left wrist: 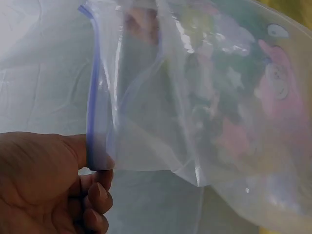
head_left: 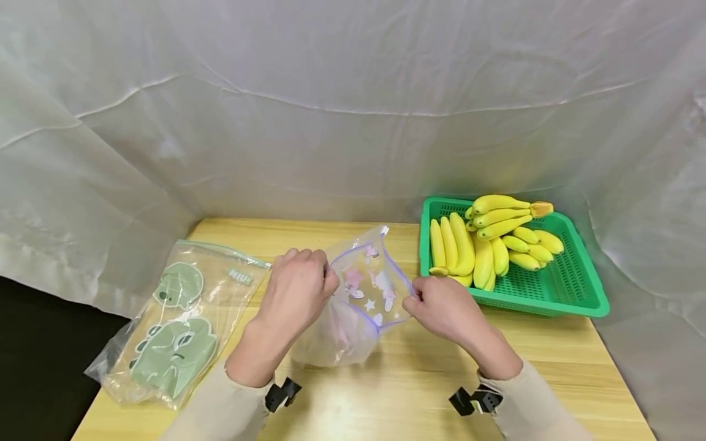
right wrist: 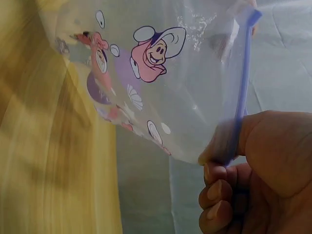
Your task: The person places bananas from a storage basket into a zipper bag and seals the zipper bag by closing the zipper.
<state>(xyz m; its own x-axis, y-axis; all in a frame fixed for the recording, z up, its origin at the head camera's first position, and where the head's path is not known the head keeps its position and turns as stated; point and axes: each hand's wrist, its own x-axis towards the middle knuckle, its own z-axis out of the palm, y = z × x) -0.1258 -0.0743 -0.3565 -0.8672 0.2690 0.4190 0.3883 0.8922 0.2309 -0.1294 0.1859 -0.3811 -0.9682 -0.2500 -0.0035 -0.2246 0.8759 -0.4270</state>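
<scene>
- Zip-top bag, clear plastic, purple closure, printed with pink-hooded cartoon oysters, shells and stars: one, at the middle of the table between the two hands, mouth spread.
- Left hand: thumb and fingers pinching the left end of the purple closure, remaining fingers curled.
- Right hand: thumb and fingers pinching the right end of the same closure, remaining fingers curled.
- Second zip-top bag, clear, pale-green closure, green cartoon creatures and lettering: one, lying flat at the left, partly over the table's left edge.
- Basket, green plastic, perforated: one, at the far right, just beyond the right hand.
- Bananas, yellow, in bunches: several, in the basket's left and middle, one bunch laid on top, smaller fruit to the right.
- Sleeves, beige: two, a black device at each cuff.
- Table, wood-grain, beneath all.
- Cloth backdrop, grey, creased, hanging at the far side, left and right.
</scene>
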